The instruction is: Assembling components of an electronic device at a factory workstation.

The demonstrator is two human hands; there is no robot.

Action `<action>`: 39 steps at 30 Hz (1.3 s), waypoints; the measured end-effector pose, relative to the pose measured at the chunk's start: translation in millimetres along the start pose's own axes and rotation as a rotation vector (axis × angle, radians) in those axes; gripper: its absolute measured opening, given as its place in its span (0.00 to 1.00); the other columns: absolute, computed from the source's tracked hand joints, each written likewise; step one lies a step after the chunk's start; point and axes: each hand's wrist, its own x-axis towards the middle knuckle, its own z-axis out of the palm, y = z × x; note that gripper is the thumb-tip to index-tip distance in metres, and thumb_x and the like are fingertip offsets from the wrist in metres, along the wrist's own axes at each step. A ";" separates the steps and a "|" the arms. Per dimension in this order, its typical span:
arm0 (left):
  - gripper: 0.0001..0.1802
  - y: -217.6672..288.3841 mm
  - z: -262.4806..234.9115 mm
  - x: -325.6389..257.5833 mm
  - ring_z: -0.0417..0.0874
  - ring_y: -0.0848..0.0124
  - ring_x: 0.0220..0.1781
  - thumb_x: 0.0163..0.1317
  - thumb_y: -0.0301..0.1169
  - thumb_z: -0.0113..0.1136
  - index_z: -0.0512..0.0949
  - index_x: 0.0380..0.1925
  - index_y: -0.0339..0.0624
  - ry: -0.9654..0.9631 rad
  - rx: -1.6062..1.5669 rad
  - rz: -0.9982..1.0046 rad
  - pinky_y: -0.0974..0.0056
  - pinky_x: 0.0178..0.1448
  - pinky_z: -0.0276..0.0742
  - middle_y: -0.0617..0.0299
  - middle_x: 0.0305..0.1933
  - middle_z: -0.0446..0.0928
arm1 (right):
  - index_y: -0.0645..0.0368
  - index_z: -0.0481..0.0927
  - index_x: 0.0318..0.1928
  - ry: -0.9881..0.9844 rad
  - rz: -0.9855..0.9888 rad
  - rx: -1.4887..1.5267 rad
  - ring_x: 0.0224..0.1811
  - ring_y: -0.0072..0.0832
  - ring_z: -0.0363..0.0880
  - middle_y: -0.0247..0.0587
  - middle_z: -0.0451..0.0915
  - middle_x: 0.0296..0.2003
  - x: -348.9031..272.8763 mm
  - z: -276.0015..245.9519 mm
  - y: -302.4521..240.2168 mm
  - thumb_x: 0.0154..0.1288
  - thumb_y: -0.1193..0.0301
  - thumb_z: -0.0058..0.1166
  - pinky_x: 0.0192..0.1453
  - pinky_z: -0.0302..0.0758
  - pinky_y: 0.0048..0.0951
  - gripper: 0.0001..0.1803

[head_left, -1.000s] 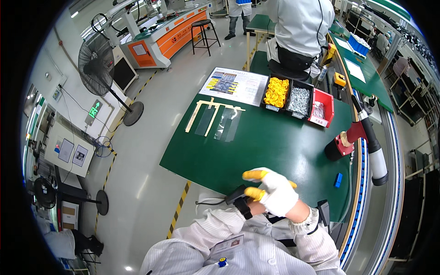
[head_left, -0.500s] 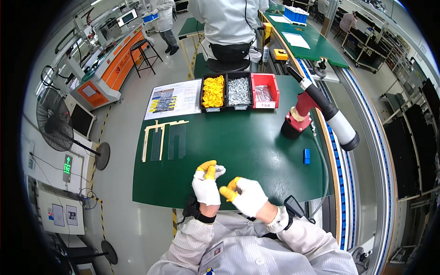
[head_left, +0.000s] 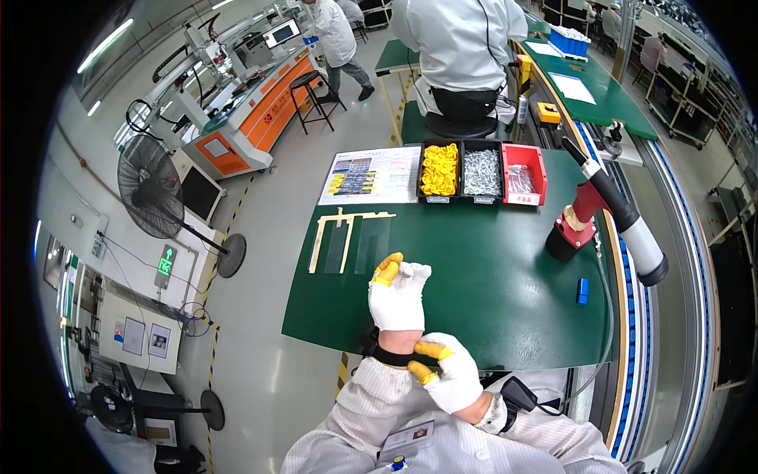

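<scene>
Tugging at the black wrist strap (head_left: 377, 354) on my left hand (head_left: 399, 296) with my right hand (head_left: 446, 378), whose fingers are pinched shut at the cuff; the left is loosely curled, holding nothing, just above the green counter (head_left: 489, 268). Parts bins (head_left: 480, 172) and the red tool stand (head_left: 575, 229) sit at the far edge, within reach.
</scene>
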 end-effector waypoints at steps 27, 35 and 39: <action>0.10 -40.6 -2.8 -10.8 0.87 0.73 0.38 0.75 0.22 0.64 0.87 0.52 0.35 -0.146 1.079 0.037 0.68 0.48 0.84 0.61 0.39 0.88 | 0.64 0.84 0.59 -0.492 0.394 0.045 0.30 0.35 0.80 0.44 0.82 0.32 13.7 -21.4 -28.7 0.66 0.61 0.73 0.40 0.78 0.35 0.26; 0.13 -26.7 2.7 -5.5 0.88 0.72 0.39 0.74 0.21 0.64 0.87 0.55 0.35 -0.252 1.216 -0.048 0.68 0.47 0.84 0.59 0.41 0.90 | 0.60 0.83 0.57 -0.508 0.296 0.301 0.32 0.18 0.77 0.35 0.82 0.42 -5.2 -16.3 -21.3 0.68 0.84 0.66 0.40 0.76 0.24 0.18; 0.18 -5.3 21.0 1.8 0.78 0.61 0.43 0.83 0.37 0.46 0.82 0.53 0.37 -0.012 -0.162 -0.490 0.50 0.60 0.77 0.61 0.33 0.77 | 0.63 0.85 0.50 -0.418 0.272 0.461 0.39 0.27 0.83 0.43 0.85 0.43 -27.4 -21.9 29.1 0.69 0.86 0.59 0.44 0.80 0.27 0.12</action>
